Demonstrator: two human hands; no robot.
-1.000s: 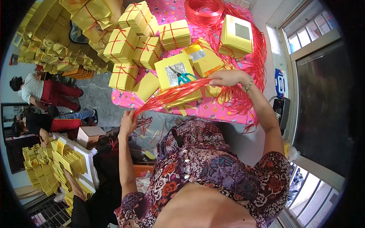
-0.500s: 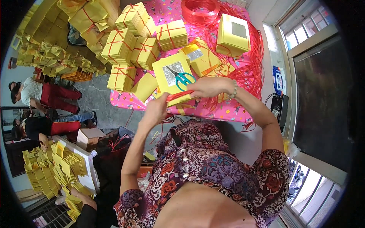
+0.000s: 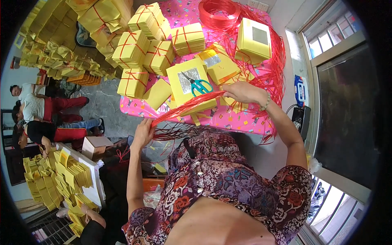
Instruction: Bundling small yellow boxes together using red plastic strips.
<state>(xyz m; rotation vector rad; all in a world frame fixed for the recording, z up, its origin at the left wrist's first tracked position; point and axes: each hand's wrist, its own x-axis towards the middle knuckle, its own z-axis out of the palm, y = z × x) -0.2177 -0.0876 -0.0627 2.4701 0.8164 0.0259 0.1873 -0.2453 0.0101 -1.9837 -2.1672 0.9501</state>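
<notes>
A bundle of red plastic strands [image 3: 190,105] stretches between my two hands, in front of a stack of yellow paper. My left hand [image 3: 143,134] is closed on its lower left end, off the table's front edge. At the other end, my right hand [image 3: 243,91] grips the bundle above the table. Behind the strands lies the yellow paper stack [image 3: 175,77] with a silver square on top. Scissors [image 3: 197,84] with teal handles rest on that stack, blades partly spread. Loose yellow sheets [image 3: 218,65] with orange and silver patches lie just beyond.
Several yellow paper bundles [image 3: 132,49] tied in red stand at the table's back left. A red strand coil [image 3: 219,14] and a taller yellow stack [image 3: 253,41] sit at the back right of the pink tablecloth [image 3: 126,107]. People work at left beside yellow piles [image 3: 73,175].
My hands have moved apart, the left one down and leftward, the right one slightly right. The red bundle, bunched between them before, is now drawn out long.
</notes>
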